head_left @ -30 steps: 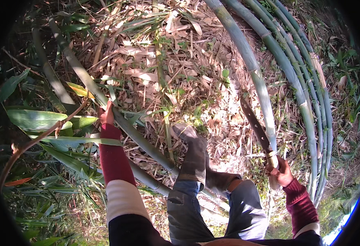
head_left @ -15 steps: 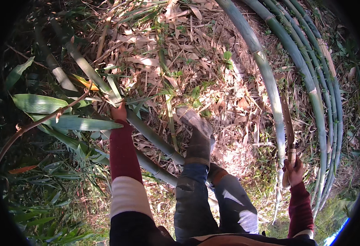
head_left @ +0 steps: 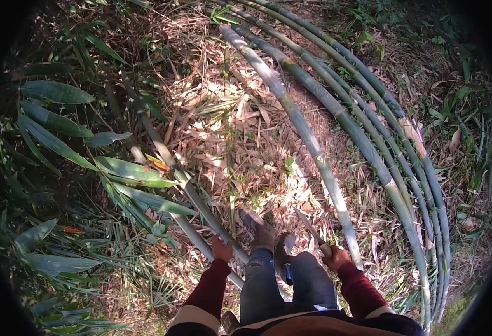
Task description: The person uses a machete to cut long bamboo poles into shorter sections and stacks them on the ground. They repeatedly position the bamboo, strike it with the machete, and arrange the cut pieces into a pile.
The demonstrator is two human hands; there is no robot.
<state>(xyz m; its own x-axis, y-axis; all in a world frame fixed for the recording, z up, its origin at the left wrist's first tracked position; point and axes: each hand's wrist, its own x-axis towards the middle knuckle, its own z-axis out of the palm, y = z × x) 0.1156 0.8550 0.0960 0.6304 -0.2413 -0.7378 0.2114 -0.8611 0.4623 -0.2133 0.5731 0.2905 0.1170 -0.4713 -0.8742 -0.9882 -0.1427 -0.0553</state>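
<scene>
My right hand (head_left: 336, 259) is closed round the pale handle of a machete (head_left: 310, 227). Its narrow blade slants up and left, over the leaf litter beside my boots. Lower left of my boots, my left hand (head_left: 221, 247) is at a green bamboo stalk (head_left: 205, 210), with a second bamboo stalk (head_left: 193, 234) just to its left. The fingers look bent, but whether they grip a stalk cannot be made out. Broad green leaves (head_left: 137, 171) hang over these stalks, close to a small orange leaf (head_left: 157, 162).
Several long bamboo poles (head_left: 369, 151) lie in a curve along the right. One pale-ended pole (head_left: 291, 109) lies nearest to me. Dry leaves (head_left: 212, 134) cover the middle ground. My boots (head_left: 260, 229) stand between the stalks and poles; dense foliage (head_left: 55, 134) fills the left.
My left hand has come back toward me from the stalk's leafy node. The machete has swung from upright at the right to a leftward slant near my boots. The whole view has shifted.
</scene>
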